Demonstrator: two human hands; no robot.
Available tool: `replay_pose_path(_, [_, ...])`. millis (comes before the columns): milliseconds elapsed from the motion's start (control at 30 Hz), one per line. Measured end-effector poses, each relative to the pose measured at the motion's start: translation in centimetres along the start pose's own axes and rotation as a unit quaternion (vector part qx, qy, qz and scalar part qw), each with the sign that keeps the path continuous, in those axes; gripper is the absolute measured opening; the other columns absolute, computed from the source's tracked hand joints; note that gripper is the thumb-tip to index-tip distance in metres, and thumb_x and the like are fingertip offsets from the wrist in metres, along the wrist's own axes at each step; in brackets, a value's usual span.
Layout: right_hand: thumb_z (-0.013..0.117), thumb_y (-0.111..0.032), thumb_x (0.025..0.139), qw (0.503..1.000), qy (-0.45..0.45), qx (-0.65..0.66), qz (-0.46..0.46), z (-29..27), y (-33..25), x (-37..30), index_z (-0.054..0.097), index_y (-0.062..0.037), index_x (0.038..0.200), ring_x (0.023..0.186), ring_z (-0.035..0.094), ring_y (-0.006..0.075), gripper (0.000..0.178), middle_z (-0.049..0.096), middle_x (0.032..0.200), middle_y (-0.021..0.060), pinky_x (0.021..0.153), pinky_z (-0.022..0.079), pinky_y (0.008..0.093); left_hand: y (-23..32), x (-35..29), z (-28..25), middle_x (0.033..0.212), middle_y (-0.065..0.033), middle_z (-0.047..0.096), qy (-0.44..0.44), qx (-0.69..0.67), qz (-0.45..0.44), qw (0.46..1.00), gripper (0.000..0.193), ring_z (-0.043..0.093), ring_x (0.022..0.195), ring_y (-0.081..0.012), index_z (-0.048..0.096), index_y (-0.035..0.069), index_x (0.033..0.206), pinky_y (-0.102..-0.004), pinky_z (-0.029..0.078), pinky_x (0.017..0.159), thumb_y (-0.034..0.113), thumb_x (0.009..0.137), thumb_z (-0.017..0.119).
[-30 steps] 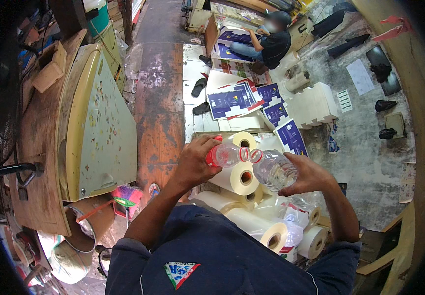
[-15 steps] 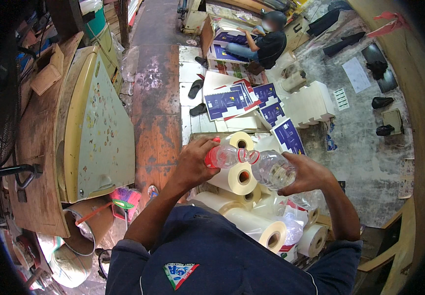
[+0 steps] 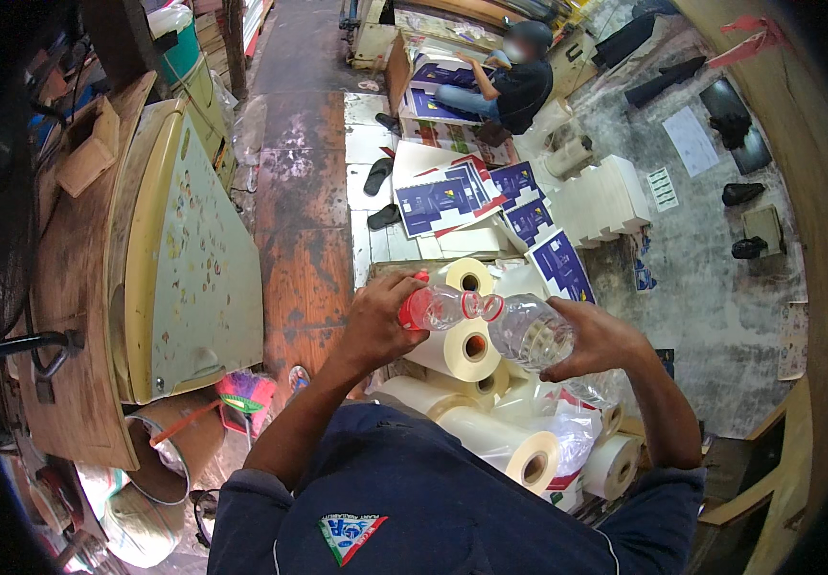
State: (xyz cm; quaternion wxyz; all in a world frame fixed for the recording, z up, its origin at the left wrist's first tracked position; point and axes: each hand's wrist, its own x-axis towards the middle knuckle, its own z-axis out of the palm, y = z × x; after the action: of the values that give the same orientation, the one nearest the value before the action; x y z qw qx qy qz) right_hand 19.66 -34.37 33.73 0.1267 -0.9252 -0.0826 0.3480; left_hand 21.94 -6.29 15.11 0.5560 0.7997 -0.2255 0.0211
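My left hand (image 3: 380, 321) is closed around a clear plastic bottle with a red label (image 3: 441, 308), lying sideways with its neck to the right. From the other side, my right hand (image 3: 601, 337) grips a second clear plastic bottle (image 3: 533, 332), tilted with its neck toward the first. The two necks, each with a red ring, meet mouth to mouth or nearly so; whether they touch, I cannot tell. Both bottles are held above a pile of film rolls (image 3: 500, 441) with hollow cores. Liquid inside either bottle cannot be made out.
Printed blue and white cardboard sheets (image 3: 438, 203) lie beyond the rolls, beside a stack of white notched card (image 3: 601, 206). A person (image 3: 524, 86) sits farther back. On the left stand a fridge-like cabinet (image 3: 198, 259) lying flat, a brown bin (image 3: 170, 450) and a pink broom (image 3: 244, 393).
The surroundings have shifted very slightly in the view. My hands and the two bottles keep almost the same position.
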Motion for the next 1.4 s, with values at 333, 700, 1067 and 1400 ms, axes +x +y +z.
replay_pose_path(333, [0.091, -0.031, 0.056, 0.983, 0.027, 0.16, -0.082, 1.8, 1.9, 0.7, 0.052, 0.0034, 0.125, 0.106, 0.061, 0.0283, 0.087, 0.064, 0.112, 0.0169, 0.096, 0.047, 0.0358, 0.1, 0.8, 0.8, 0.116, -0.0141, 0.062, -0.001, -0.058, 0.005, 0.998, 0.057, 0.061, 0.106, -0.0335, 0.062, 0.003, 0.112, -0.0417, 0.05, 0.091, 0.009, 0.059, 0.081])
replay_pose_path(700, [0.094, -0.029, 0.055, 0.833, 0.296, 0.396, -0.249, 12.5, -1.5, 1.0, 0.041, -0.0041, 0.135, 0.122, 0.053, 0.0261, 0.099, 0.05, 0.133, 0.0149, 0.102, 0.045, 0.0419, -1.2, 2.5, 2.7, 0.12, -0.0116, 0.062, -0.046, -0.233, -0.083, 0.968, 0.059, 0.061, 0.111, -0.0204, 0.058, 0.002, 0.119, -0.0332, 0.049, 0.094, 0.006, 0.065, 0.081])
replay_pose_path(1067, [0.095, -0.047, 0.049, 0.761, 0.328, 0.424, -0.367, 11.8, -7.7, 0.0, 0.051, -0.0021, 0.132, 0.125, 0.051, 0.0267, 0.105, 0.054, 0.133, 0.0122, 0.107, 0.039, 0.0444, -0.9, -2.8, 4.3, 0.124, -0.0076, 0.062, -0.257, -0.363, -0.237, 0.864, 0.07, 0.058, 0.112, -0.0174, 0.052, 0.004, 0.133, -0.0325, 0.045, 0.099, 0.019, 0.073, 0.085])
replay_pose_path(1400, [0.097, -0.037, 0.052, 0.651, 0.441, 0.478, -0.391, 10.7, -7.5, -3.9, 0.033, -0.0023, 0.137, 0.127, 0.049, 0.0367, 0.112, 0.042, 0.138, 0.0261, 0.108, 0.038, 0.051, 0.5, -1.9, 6.8, 0.128, -0.0088, 0.06, -0.325, -0.446, -0.184, 0.814, 0.066, 0.057, 0.116, -0.0199, 0.051, 0.003, 0.134, -0.0362, 0.043, 0.103, 0.018, 0.078, 0.082])
